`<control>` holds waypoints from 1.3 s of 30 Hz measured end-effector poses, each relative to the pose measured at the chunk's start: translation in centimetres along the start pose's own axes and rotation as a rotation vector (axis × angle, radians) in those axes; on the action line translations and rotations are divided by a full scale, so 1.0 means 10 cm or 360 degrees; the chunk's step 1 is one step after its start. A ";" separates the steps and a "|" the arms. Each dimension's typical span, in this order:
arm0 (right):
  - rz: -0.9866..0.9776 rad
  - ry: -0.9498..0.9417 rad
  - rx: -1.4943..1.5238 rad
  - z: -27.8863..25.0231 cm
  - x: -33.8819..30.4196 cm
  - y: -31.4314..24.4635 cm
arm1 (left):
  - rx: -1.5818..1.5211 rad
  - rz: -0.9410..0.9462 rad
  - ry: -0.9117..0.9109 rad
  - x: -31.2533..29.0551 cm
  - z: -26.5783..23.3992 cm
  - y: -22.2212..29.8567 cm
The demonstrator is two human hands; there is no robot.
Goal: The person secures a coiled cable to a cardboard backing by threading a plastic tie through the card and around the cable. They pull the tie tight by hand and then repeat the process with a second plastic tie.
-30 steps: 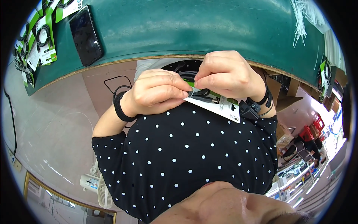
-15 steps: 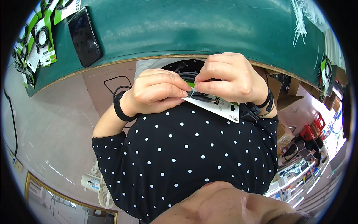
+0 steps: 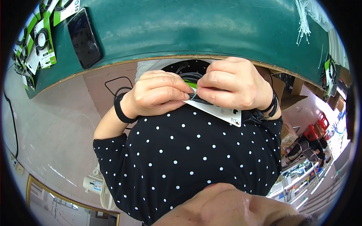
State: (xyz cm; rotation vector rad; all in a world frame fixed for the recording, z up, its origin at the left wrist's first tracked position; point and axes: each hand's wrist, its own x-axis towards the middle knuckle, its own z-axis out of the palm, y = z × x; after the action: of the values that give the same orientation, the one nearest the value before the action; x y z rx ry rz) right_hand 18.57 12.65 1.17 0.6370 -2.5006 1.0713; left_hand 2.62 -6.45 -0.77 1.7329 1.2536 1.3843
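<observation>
In front of my chest, just off the table edge, I hold a white and green backing card [image 3: 230,117] with a coiled black cable [image 3: 193,77] on it. My left hand [image 3: 160,92] is closed, its thumb and fingertips pinching the card and cable at their left side. A thin pale cable tie [image 3: 194,94] crosses the coil between my fingertips. My right hand [image 3: 235,84] is closed too, thumb and forefinger pinched at the tie's end. It covers much of the card's right part and the cable's plug.
A black phone [image 3: 85,39] lies on the green table [image 3: 181,26], left of my hands. Beyond it are several carded cables [image 3: 42,41]. Loose white cable ties [image 3: 302,22] lie at the far right, and another carded cable [image 3: 330,73] hangs near the right edge.
My right hand has shifted slightly down, now covering the cable's plug and more of the card. The left hand keeps its pinch almost unmoved.
</observation>
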 end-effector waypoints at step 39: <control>0.0150 0.0128 0.0304 0.20 -0.02 0.19 | -0.0177 -0.0298 -0.0001 -0.02 -0.05 -0.11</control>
State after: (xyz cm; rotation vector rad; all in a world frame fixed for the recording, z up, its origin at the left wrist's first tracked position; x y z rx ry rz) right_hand 17.43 12.39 -1.38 0.5204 -2.3987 1.3553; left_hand 1.80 -6.25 -1.70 1.5007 1.2783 1.3182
